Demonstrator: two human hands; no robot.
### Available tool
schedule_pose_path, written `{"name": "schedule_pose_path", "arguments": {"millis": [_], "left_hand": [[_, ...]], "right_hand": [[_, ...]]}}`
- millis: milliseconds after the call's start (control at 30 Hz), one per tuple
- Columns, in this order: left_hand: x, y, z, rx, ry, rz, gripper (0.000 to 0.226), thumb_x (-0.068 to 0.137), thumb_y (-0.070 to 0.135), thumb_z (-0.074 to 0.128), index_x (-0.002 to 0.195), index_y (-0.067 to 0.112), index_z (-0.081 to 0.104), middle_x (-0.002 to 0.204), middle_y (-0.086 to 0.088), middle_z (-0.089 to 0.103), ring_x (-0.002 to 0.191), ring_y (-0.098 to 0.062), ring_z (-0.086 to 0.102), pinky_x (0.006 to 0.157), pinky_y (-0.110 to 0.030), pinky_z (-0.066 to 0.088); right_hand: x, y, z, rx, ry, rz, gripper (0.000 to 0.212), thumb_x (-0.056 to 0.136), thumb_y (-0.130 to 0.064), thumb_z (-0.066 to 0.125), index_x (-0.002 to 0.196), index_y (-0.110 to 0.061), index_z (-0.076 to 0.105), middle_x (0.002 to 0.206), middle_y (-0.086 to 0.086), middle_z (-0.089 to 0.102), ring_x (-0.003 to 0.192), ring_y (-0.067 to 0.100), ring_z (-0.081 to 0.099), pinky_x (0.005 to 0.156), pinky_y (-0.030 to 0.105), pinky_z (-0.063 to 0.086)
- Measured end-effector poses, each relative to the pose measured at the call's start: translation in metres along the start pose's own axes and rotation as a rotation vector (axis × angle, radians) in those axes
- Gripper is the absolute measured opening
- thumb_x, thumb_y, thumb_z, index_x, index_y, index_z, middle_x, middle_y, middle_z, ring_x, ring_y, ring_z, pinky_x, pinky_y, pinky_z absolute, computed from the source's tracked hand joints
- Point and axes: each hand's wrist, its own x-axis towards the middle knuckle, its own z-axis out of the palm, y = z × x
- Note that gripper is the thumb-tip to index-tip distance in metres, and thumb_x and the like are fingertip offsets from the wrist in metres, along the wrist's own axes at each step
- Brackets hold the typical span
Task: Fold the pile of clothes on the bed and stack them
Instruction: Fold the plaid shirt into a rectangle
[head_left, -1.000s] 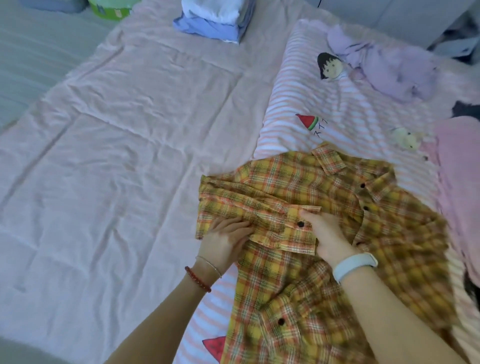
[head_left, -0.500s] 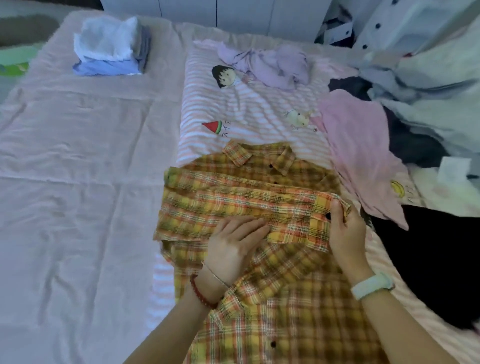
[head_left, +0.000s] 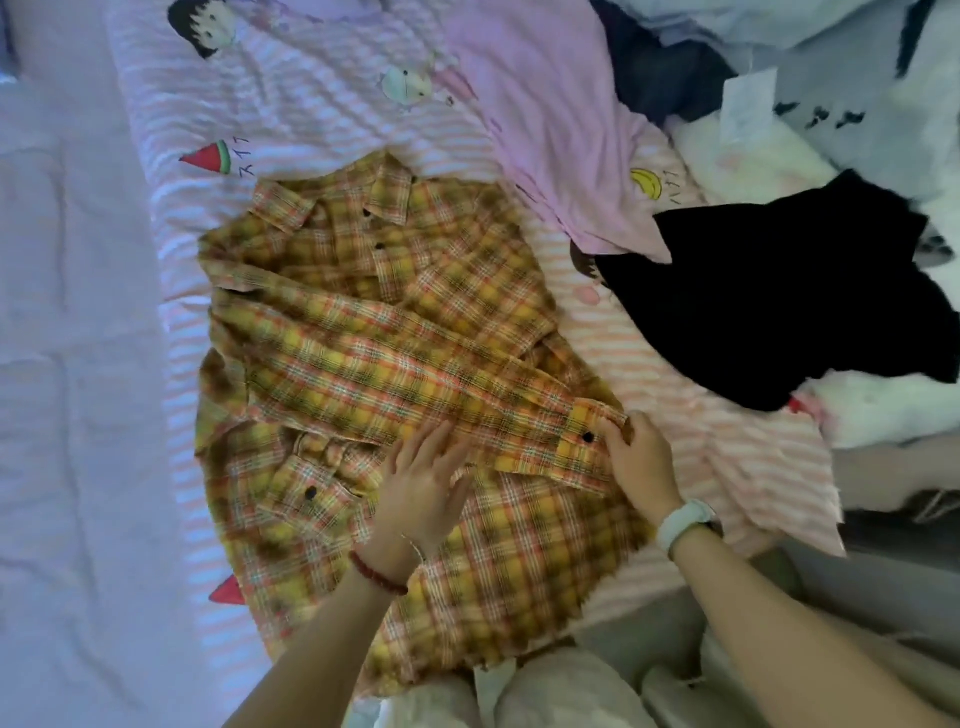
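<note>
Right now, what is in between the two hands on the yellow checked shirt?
In the head view, the shirt's folded-over sleeve lies between them. The left hand presses flat near its middle, and the right hand pinches the buttoned cuff at its end.

The left hand (head_left: 423, 486) is lying flat, fingers straight and spread, pressing down, its forearm reaching in from below. The right hand (head_left: 641, 460) is pinching fabric between thumb and curled fingers, wrist bent inward.

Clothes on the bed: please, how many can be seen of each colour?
Yellow plaid shirt: 1
Pink garment: 1
Black garment: 1
Total: 3, not counting the blurred pale heap at the far right.
</note>
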Motion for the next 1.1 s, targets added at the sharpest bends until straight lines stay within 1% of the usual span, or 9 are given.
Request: {"name": "schedule_pose_path", "arguments": {"millis": [133, 267, 367, 500, 567, 633, 700, 933, 1100], "left_hand": [[-0.016, -0.002, 0.015, 0.074, 0.011, -0.09, 0.049, 0.091, 0.034, 0.055, 0.137, 0.022, 0.045, 0.151, -0.012, 0.028, 0.14, -0.035, 0.022, 0.11, -0.059, 0.021], [-0.019, -0.011, 0.023, 0.237, -0.105, -0.247, 0.065, 0.093, 0.054, 0.033, 0.148, 0.031, 0.009, 0.157, -0.004, -0.007, 0.143, -0.03, -0.01, 0.111, -0.057, -0.002], [-0.007, -0.018, 0.02, 0.293, -0.018, -0.266, 0.067, 0.091, 0.056, 0.035, 0.148, 0.031, 0.01, 0.157, -0.007, -0.002, 0.143, -0.034, -0.006, 0.109, -0.061, -0.006], [0.007, -0.041, 0.015, 0.311, -0.24, -0.431, 0.064, 0.092, 0.061, 0.017, 0.147, 0.037, -0.004, 0.157, -0.001, -0.009, 0.144, -0.026, -0.006, 0.111, -0.061, 0.0], [0.009, -0.045, 0.009, 0.311, -0.316, -0.445, 0.059, 0.094, 0.058, 0.018, 0.147, 0.035, 0.008, 0.157, 0.002, 0.005, 0.144, -0.022, 0.007, 0.111, -0.056, 0.009], [0.016, -0.049, -0.006, 0.292, -0.163, -0.421, 0.048, 0.095, 0.052, 0.026, 0.136, 0.031, 0.042, 0.145, 0.003, 0.039, 0.134, -0.021, 0.032, 0.105, -0.048, 0.022], [0.031, -0.057, -0.029, 0.261, 0.013, -0.393, 0.039, 0.095, 0.045, 0.033, 0.12, 0.027, 0.057, 0.129, 0.005, 0.054, 0.122, -0.02, 0.043, 0.098, -0.043, 0.03], [0.126, -0.116, -0.12, 0.262, 0.173, -0.346, 0.028, 0.094, 0.031, 0.045, 0.116, 0.021, 0.06, 0.125, 0.001, 0.055, 0.12, -0.025, 0.041, 0.097, -0.046, 0.03], [0.207, -0.163, -0.151, 0.244, 0.166, -0.257, 0.031, 0.097, 0.023, 0.039, 0.122, 0.018, 0.057, 0.125, -0.005, 0.055, 0.121, -0.029, 0.042, 0.095, -0.047, 0.037]], "right_hand": [[-0.008, 0.016, 0.003, -0.029, 0.05, 0.119, 0.025, 0.096, -0.016, 0.046, 0.12, -0.008, 0.049, 0.108, 0.011, 0.059, 0.086, 0.025, 0.056, 0.069, 0.034, 0.046], [-0.018, 0.016, 0.009, -0.326, 0.169, -0.306, 0.038, 0.089, -0.01, 0.051, 0.127, -0.008, 0.048, 0.127, 0.014, 0.051, 0.118, 0.032, 0.047, 0.096, 0.048, 0.041], [-0.014, 0.009, 0.024, -0.618, -0.056, -0.661, 0.053, 0.09, -0.022, 0.049, 0.141, -0.016, 0.036, 0.148, 0.013, 0.034, 0.137, 0.033, 0.031, 0.109, 0.059, 0.019], [-0.001, 0.006, 0.044, -0.917, -0.4, -0.547, 0.051, 0.098, -0.043, 0.019, 0.147, -0.028, 0.019, 0.158, 0.004, 0.008, 0.145, 0.025, 0.002, 0.112, 0.056, -0.007], [0.003, -0.001, 0.046, -0.885, -0.348, -0.521, 0.05, 0.096, -0.045, 0.021, 0.134, -0.025, 0.047, 0.149, 0.003, 0.034, 0.14, 0.023, 0.022, 0.112, 0.054, 0.003], [0.009, -0.023, 0.045, -0.765, -0.196, -0.619, 0.046, 0.092, -0.041, 0.031, 0.102, -0.018, 0.07, 0.123, 0.002, 0.06, 0.12, 0.023, 0.047, 0.102, 0.049, 0.023], [0.024, -0.048, 0.044, -0.65, -0.066, -0.722, 0.037, 0.088, -0.034, 0.04, 0.086, -0.014, 0.071, 0.105, 0.002, 0.066, 0.104, 0.024, 0.056, 0.09, 0.044, 0.036], [0.12, -0.155, 0.056, -0.671, -0.158, -0.769, 0.033, 0.098, -0.021, 0.035, 0.128, -0.018, 0.049, 0.134, 0.001, 0.046, 0.124, 0.02, 0.039, 0.099, 0.038, 0.032], [0.19, -0.223, 0.089, -0.743, -0.248, -0.939, 0.036, 0.099, -0.011, 0.036, 0.134, -0.017, 0.044, 0.136, 0.001, 0.044, 0.125, 0.021, 0.035, 0.096, 0.035, 0.035]]}}
